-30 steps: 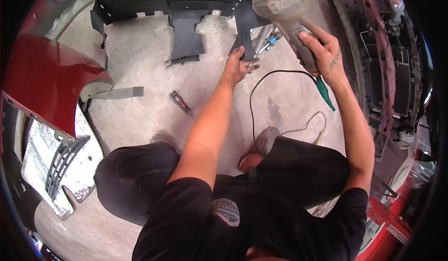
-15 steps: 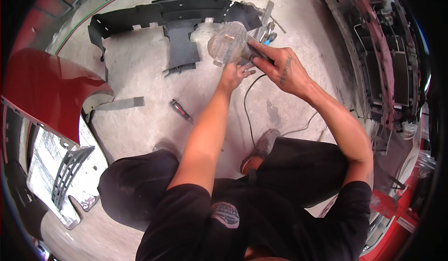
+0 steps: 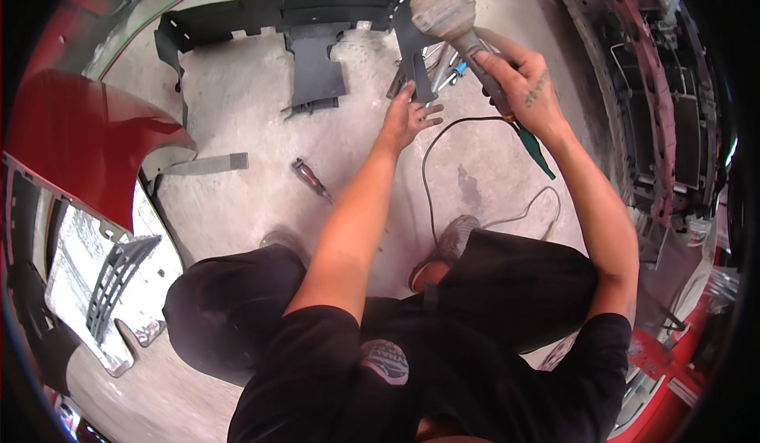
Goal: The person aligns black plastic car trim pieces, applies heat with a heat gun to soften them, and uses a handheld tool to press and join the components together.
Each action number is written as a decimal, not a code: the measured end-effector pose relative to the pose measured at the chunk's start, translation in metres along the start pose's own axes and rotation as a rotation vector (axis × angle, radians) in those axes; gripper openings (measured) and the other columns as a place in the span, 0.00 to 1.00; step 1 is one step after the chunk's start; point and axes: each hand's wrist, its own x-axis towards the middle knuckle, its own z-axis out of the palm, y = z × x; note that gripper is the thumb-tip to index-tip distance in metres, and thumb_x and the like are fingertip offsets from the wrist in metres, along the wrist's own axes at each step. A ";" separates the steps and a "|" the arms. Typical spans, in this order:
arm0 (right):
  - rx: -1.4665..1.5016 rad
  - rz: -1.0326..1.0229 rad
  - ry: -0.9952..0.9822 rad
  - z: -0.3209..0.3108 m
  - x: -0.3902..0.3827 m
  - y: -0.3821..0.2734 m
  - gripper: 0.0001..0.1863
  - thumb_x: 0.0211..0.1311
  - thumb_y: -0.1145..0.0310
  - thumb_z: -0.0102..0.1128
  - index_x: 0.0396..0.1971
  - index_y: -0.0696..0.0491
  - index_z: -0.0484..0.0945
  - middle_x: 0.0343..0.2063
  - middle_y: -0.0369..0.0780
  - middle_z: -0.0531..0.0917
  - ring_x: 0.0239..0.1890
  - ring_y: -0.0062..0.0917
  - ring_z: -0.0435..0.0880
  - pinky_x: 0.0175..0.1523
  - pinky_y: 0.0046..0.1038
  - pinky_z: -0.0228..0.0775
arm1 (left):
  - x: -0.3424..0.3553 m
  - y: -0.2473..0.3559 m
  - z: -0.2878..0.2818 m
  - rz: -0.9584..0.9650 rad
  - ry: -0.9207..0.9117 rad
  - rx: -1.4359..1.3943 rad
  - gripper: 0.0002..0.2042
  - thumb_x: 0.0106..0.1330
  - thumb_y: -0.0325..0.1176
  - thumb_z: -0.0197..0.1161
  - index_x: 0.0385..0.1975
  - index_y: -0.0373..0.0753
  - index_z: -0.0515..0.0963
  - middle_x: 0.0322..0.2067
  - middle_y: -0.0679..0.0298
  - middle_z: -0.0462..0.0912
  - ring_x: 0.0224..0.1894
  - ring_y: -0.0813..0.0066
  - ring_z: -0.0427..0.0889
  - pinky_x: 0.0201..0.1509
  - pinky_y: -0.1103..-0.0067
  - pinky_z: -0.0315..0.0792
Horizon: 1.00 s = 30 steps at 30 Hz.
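Observation:
In my right hand (image 3: 524,87) is a hand tool with a bulky, dusty grey-brown head (image 3: 443,9) and a dark handle; its exact kind I cannot make out. My fingers wrap the handle, and the head points up and left. A dark green, tapered piece (image 3: 537,154) shows below that hand; what it joins is hidden. My left hand (image 3: 408,118) reaches forward, fingers spread and holding nothing. Just beyond it lie a black plastic strip (image 3: 413,47) and several metal tools, one with a blue handle (image 3: 459,69).
A thin dark cord (image 3: 425,166) loops over the concrete floor. A black and red hand tool (image 3: 309,178) lies left of my forearm. Black plastic trim (image 3: 317,67) spreads ahead. A red body panel (image 3: 87,142) stands left, and an exposed vehicle front (image 3: 657,102) lines the right.
My right hand has lifted the tool up and to the right, away from my left hand. My left hand has shifted slightly right, its fingers now spread apart. The green piece has come into sight.

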 end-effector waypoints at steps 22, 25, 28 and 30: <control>-0.106 -0.044 -0.051 0.019 0.004 -0.016 0.24 0.68 0.63 0.59 0.61 0.58 0.78 0.19 0.34 0.78 0.17 0.16 0.73 0.19 0.24 0.63 | 0.012 -0.019 -0.021 -0.010 -0.023 -0.103 0.26 0.78 0.49 0.43 0.71 0.44 0.55 0.65 0.40 0.68 0.60 0.33 0.74 0.58 0.39 0.71; -0.074 -0.028 -0.039 0.015 0.005 -0.016 0.24 0.68 0.63 0.59 0.61 0.57 0.78 0.19 0.34 0.77 0.17 0.16 0.73 0.19 0.24 0.63 | 0.007 -0.021 -0.014 -0.010 0.029 -0.099 0.26 0.76 0.51 0.45 0.67 0.41 0.59 0.61 0.39 0.70 0.61 0.35 0.74 0.63 0.41 0.68; -0.037 -0.058 -0.076 0.014 0.006 -0.015 0.24 0.67 0.63 0.59 0.61 0.57 0.78 0.19 0.34 0.78 0.17 0.16 0.74 0.19 0.23 0.63 | 0.016 -0.023 -0.032 -0.010 -0.017 -0.196 0.31 0.76 0.51 0.44 0.72 0.45 0.47 0.65 0.36 0.64 0.61 0.32 0.73 0.59 0.39 0.70; -0.069 -0.083 -0.054 0.006 0.006 -0.008 0.24 0.67 0.62 0.59 0.61 0.57 0.78 0.19 0.34 0.78 0.17 0.16 0.74 0.19 0.23 0.63 | 0.012 -0.027 -0.031 0.046 -0.010 -0.169 0.33 0.75 0.51 0.45 0.73 0.44 0.43 0.68 0.35 0.60 0.63 0.32 0.72 0.62 0.38 0.68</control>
